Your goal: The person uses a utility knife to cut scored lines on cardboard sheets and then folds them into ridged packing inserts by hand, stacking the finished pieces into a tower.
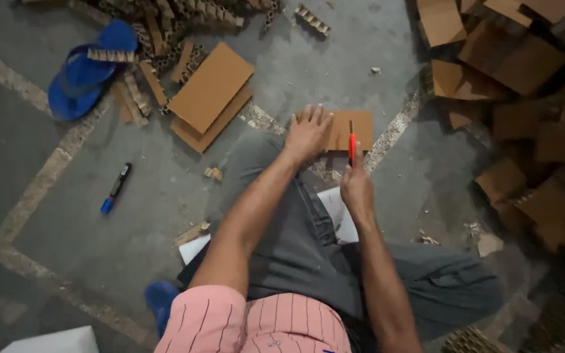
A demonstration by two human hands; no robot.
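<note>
Head view, looking down at a person seated on a grey concrete floor [374, 39] in a pink striped shirt and grey trousers. The left hand [308, 134] lies flat with fingers spread, pressing down a small rectangular cardboard piece [359, 124] that sits on the floor just beyond the knee. The right hand [357, 189] is closed around a red-handled utility knife [352, 147], whose tip points forward and meets the near edge of that cardboard piece. To the left lie two larger stacked cardboard sheets [212, 91], a blue-capped marker [116, 188] and a blue sandal [86, 72] amid strips of corrugated offcuts [165, 39]. A heap of cut cardboard pieces [524, 98] fills the right side. White paper [335, 206] shows beneath the leg.
</note>
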